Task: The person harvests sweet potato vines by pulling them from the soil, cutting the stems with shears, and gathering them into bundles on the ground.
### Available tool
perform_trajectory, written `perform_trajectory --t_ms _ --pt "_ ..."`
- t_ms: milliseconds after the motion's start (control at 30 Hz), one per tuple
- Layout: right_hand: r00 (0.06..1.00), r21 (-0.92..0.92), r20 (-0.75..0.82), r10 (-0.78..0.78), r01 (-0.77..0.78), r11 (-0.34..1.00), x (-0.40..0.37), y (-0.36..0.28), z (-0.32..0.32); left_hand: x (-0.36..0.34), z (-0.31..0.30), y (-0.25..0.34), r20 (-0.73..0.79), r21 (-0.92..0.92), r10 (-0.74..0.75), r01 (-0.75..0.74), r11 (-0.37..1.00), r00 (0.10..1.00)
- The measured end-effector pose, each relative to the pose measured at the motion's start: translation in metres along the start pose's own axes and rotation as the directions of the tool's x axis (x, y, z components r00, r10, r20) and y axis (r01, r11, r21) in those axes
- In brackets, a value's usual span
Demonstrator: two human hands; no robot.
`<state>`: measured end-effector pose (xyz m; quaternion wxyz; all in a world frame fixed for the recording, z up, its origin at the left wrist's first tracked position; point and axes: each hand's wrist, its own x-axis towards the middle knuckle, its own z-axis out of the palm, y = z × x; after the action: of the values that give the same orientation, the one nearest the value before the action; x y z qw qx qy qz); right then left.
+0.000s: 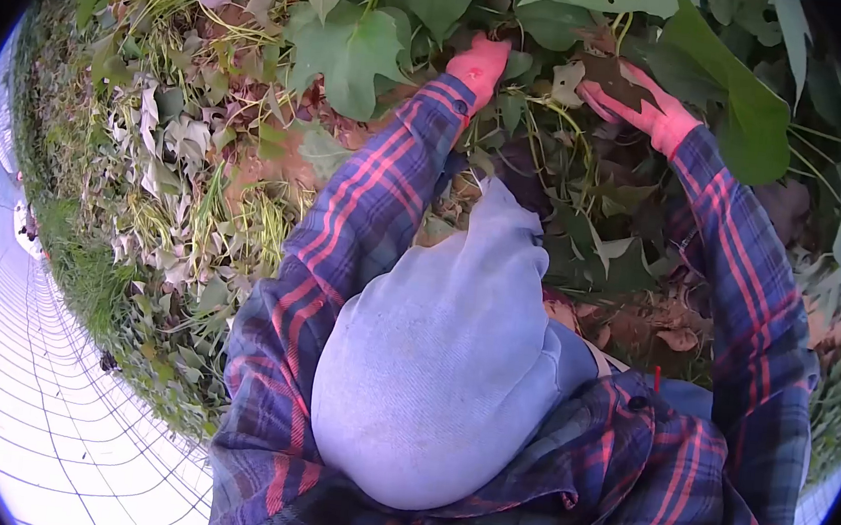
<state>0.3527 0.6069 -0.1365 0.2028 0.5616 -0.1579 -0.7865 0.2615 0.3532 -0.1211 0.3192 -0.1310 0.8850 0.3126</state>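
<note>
Head view: the left hand [478, 66] is at twelve o'clock, the right hand [644, 104] between one and two, both among leafy vines [358, 57] spanning eleven to two (fingers partly hidden, so I cannot tell whether either grasps anything).

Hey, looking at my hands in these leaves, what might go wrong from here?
A dark leaf partly covers your right hand, so you might misjudge what its fingers touch. Thin stems cross between that hand and your left hand; a sharp pull could snap them. Your denim-covered knee juts toward the plants, so leaning forward may crush some.
</note>
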Motion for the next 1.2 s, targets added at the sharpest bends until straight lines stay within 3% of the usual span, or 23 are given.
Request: perform_trajectory --t_ms 33,67,100,133,200,267,300,333,367,500,567,600,667,800,900,967,1000,1033,1067,1100,1133,1167,1200 --pt "0.986 -0.222 0.098 -0.134 0.153 0.963 -0.002 -0.003 0.000 -0.001 0.002 -0.002 0.000 -0.007 -0.001 0.001 1.000 1.000" --pt "0.945 -0.415 0.224 -0.238 0.314 0.854 -0.004 -0.007 0.002 -0.002 0.004 -0.004 0.025 -0.085 0.114 -0.112 0.990 0.993" --pt "0.899 -0.585 0.173 -0.402 0.422 0.693 0.010 -0.017 -0.005 -0.004 0.004 -0.004 0.039 -0.163 0.229 -0.220 0.962 0.973" --pt "0.900 -0.587 0.170 -0.400 0.419 0.693 0.027 -0.033 -0.013 -0.005 0.007 -0.002 0.039 -0.164 0.225 -0.216 0.962 0.974" --pt "0.857 -0.765 0.455 -0.241 0.515 0.387 0.062 -0.077 -0.027 -0.005 0.021 0.011 0.164 0.042 0.160 -0.169 0.985 0.973" --pt "0.778 -0.778 0.627 0.017 0.626 0.049 0.089 -0.111 -0.045 0.004 0.049 -0.009 0.122 0.127 0.235 -0.250 0.960 0.964" --pt "0.729 -0.721 0.663 0.171 0.683 -0.115 0.095 -0.116 -0.046 0.022 0.064 -0.025 0.103 0.234 0.433 -0.445 0.865 0.895" --pt "0.817 -0.809 0.577 -0.013 0.569 -0.149 0.068 -0.084 -0.025 0.032 0.072 -0.035 0.109 0.337 0.609 -0.606 0.721 0.786" --pt "0.851 -0.872 0.489 -0.190 0.469 -0.142 0.046 -0.051 -0.008 0.020 0.050 -0.036 0.297 0.547 0.792 -0.775 0.317 0.534" --pt "0.806 -0.942 0.316 -0.501 0.329 -0.066 -0.019 0.032 0.033 0.059 0.064 -0.076 0.405 0.657 0.635 -0.693 0.298 0.658" --pt "0.770 -0.946 0.246 -0.589 0.323 0.027 -0.046 0.059 0.049 0.023 0.039 -0.071 0.053 0.367 0.934 -0.877 0.311 0.354" --pt "0.750 -0.945 0.212 -0.627 0.320 0.063 -0.054 0.076 0.057 0.025 0.041 -0.069 0.056 0.368 0.933 -0.876 0.312 0.356" --pt "0.778 -0.955 0.285 -0.560 0.283 -0.093 -0.039 0.069 0.060 0.032 0.052 -0.063 0.355 0.540 0.587 -0.672 0.506 0.727" --pt "0.803 -0.871 0.427 -0.415 0.243 -0.427 -0.015 0.059 0.065 0.019 0.044 -0.060 0.323 0.521 0.619 -0.680 0.515 0.716" --pt "0.817 -0.756 0.478 -0.323 0.196 -0.624 -0.008 0.056 0.071 0.010 0.033 -0.053 0.370 0.573 0.616 -0.693 0.438 0.695" --pt "0.829 -0.680 0.492 -0.268 0.173 -0.713 -0.005 0.053 0.070 0.012 0.033 -0.051 0.340 0.385 0.520 -0.620 0.684 0.784" --pt "0.836 -0.644 0.492 -0.242 0.162 -0.747 -0.007 0.048 0.072 0.008 0.037 -0.050 0.343 0.383 0.520 -0.622 0.683 0.782" --pt "0.844 -0.608 0.490 -0.219 0.151 -0.779 -0.008 0.048 0.070 -0.028 0.015 -0.020 0.276 -0.108 0.213 -0.190 0.976 0.937" --pt "0.850 -0.579 0.486 -0.202 0.140 -0.804 -0.012 0.048 0.070 -0.051 -0.001 -0.003 0.384 -0.549 -0.118 0.330 0.768 0.916" --pt "0.858 -0.551 0.477 -0.189 0.124 -0.825 -0.020 0.047 0.070 -0.054 0.000 -0.009 0.388 -0.549 -0.110 0.325 0.770 0.915" --pt "0.873 -0.543 0.452 -0.182 0.107 -0.833 -0.030 0.043 0.068 -0.054 0.005 -0.028 0.176 -0.645 0.128 0.016 0.764 0.976" --pt "0.894 -0.554 0.413 -0.175 0.094 -0.827 -0.047 0.037 0.067 -0.054 0.011 -0.052 -0.058 -0.671 0.353 -0.299 0.679 0.934" --pt "0.919 -0.592 0.346 -0.191 0.056 -0.804 -0.066 0.035 0.070 -0.023 0.023 -0.090 0.048 -0.613 0.199 -0.128 0.780 0.979"
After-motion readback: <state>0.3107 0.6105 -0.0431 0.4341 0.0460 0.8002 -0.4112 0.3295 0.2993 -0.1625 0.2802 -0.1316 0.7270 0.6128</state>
